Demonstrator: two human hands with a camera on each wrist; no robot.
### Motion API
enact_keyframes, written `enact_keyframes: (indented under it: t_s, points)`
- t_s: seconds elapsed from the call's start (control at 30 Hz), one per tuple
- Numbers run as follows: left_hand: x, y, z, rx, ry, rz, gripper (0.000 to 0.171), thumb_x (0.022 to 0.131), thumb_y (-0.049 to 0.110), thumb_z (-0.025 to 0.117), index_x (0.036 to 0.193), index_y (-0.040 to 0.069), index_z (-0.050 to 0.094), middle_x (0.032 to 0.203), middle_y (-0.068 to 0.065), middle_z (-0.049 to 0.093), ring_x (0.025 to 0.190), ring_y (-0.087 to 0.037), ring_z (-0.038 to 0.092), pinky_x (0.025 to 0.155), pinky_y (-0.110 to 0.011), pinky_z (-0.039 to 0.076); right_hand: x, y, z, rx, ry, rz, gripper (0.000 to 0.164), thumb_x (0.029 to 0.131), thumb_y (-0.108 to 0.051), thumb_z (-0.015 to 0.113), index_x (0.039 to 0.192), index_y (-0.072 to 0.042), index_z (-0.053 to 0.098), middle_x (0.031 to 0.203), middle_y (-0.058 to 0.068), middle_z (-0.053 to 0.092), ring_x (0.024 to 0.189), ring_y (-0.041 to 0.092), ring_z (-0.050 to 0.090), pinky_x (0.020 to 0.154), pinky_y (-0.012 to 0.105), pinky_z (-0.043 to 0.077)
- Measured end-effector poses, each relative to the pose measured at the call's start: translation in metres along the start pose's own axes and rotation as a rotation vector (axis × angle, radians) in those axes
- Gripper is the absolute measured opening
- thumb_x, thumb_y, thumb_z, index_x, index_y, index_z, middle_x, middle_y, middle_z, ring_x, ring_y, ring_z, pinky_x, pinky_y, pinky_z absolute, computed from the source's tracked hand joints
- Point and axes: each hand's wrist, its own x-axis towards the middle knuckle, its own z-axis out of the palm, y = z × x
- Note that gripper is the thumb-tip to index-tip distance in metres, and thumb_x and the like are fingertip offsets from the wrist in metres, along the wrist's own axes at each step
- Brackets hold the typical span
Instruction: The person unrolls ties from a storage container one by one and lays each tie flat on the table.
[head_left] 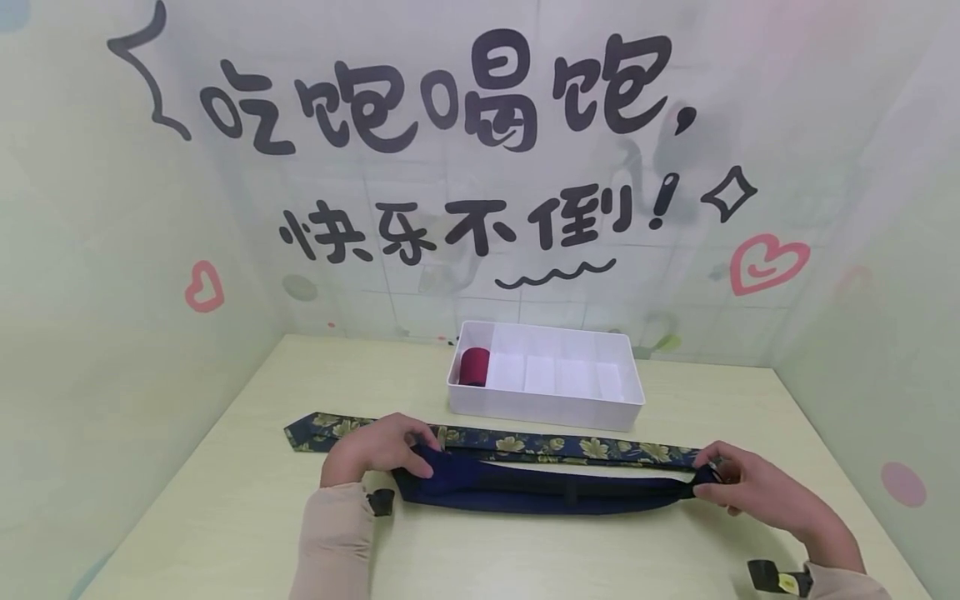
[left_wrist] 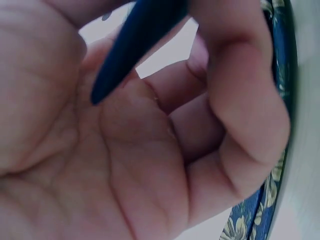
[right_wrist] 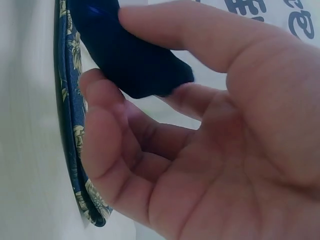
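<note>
The left hand (head_left: 386,446) and right hand (head_left: 753,487) were bare. The left sleeve (head_left: 336,533) was pale beige, long and creased crosswise; the right sleeve (head_left: 843,585) matched its colour. A small black camera (head_left: 381,502) sat by the left wrist, and the right-wrist camera (head_left: 763,575), also black, bore a yellow patch (head_left: 788,583).

Table (head_left: 525,558): a pale, yellowish top with a smooth surface, spreading out on every side of the white box.
White box (head_left: 547,410): flat on the tabletop, close to its far edge – low-walled and divided into compartments.
Floral tie (head_left: 510,443): laid lengthwise just in front of the box, dark blue with yellowish flowers, both ends reaching past the box's sides.
Navy tie (head_left: 525,500): stretched out farther in front of the box – whether its middle touches the tabletop is unclear.
</note>
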Motion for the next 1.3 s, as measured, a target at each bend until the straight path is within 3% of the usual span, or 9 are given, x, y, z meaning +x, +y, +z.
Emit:
enact_keyframes:
  t_s: [0.13,0.23,0.43,0.57,0.7,0.93,1.17,1.3]
  points:
    - [-0.002,-0.005,-0.003,-0.021,-0.001,-0.020,0.032,0.081,0.015,0.085,0.111,0.017,0.074,0.122,-0.008,0.068,0.121,-0.035,0.062,0.089,-0.043,0.055,-0.001,0.003,-0.002,-0.031,-0.026,0.005,0.038,0.096,-0.016,0.068,0.125,0.005,0.055,0.098,0.009,0.063,0.072,0.009,0.058,0.064,0.029,0.052]
    - [-0.003,-0.009,-0.005,-0.053,0.001,-0.040,0.037,0.081,0.012,0.084,0.116,0.013,0.072,0.124,-0.015,0.066,0.120,-0.037,0.061,0.080,-0.040,0.058,-0.002,0.005,-0.003,-0.023,-0.056,0.019,0.040,0.094,-0.013,0.068,0.127,0.008,0.055,0.110,0.015,0.061,0.077,0.008,0.060,0.067,0.030,0.055]
    - [-0.009,-0.017,-0.009,-0.110,0.027,-0.077,0.039,0.082,0.005,0.080,0.119,0.008,0.070,0.109,-0.012,0.067,0.091,-0.021,0.066,0.071,-0.036,0.058,0.001,0.007,-0.002,0.014,-0.084,0.016,0.038,0.095,-0.011,0.067,0.124,0.007,0.052,0.107,0.014,0.057,0.079,0.008,0.061,0.068,0.032,0.057]
    - [-0.013,-0.020,-0.010,-0.150,0.045,-0.090,0.036,0.083,0.002,0.077,0.119,0.004,0.069,0.098,-0.010,0.069,0.074,-0.017,0.067,0.068,-0.035,0.057,0.003,0.006,-0.001,-0.024,-0.082,0.035,0.035,0.093,-0.013,0.069,0.119,0.005,0.054,0.104,0.013,0.057,0.076,0.011,0.059,0.065,0.030,0.055]
    - [-0.016,-0.022,-0.010,-0.137,0.061,-0.128,0.027,0.084,0.002,0.075,0.111,0.005,0.073,0.091,-0.006,0.072,0.071,-0.017,0.068,0.068,-0.034,0.057,0.004,0.007,0.001,-0.061,-0.071,0.062,0.033,0.091,-0.013,0.070,0.115,0.002,0.055,0.102,0.012,0.058,0.072,0.011,0.055,0.062,0.028,0.050]
    - [-0.018,-0.021,-0.005,-0.150,0.097,-0.249,0.016,0.082,-0.002,0.076,0.096,0.005,0.075,0.084,-0.007,0.072,0.061,-0.015,0.068,0.065,-0.030,0.057,0.004,0.009,0.001,-0.092,-0.057,0.054,0.031,0.089,-0.011,0.070,0.113,0.003,0.057,0.099,0.011,0.060,0.071,0.009,0.053,0.060,0.026,0.047]
    - [-0.018,-0.022,-0.003,-0.127,0.122,-0.273,0.010,0.081,-0.001,0.078,0.087,0.004,0.073,0.075,-0.008,0.070,0.058,-0.016,0.067,0.063,-0.031,0.056,0.008,0.011,0.003,-0.151,-0.024,0.041,0.029,0.087,-0.011,0.072,0.110,0.003,0.060,0.099,0.008,0.063,0.075,0.007,0.053,0.062,0.025,0.047]
    - [-0.018,-0.022,-0.002,-0.101,0.124,-0.278,0.009,0.082,0.003,0.080,0.079,0.006,0.072,0.066,-0.007,0.068,0.056,-0.017,0.063,0.062,-0.031,0.054,0.008,0.010,0.004,-0.163,-0.018,0.089,0.030,0.087,-0.012,0.074,0.110,0.001,0.060,0.100,0.007,0.063,0.077,0.011,0.053,0.064,0.025,0.046]
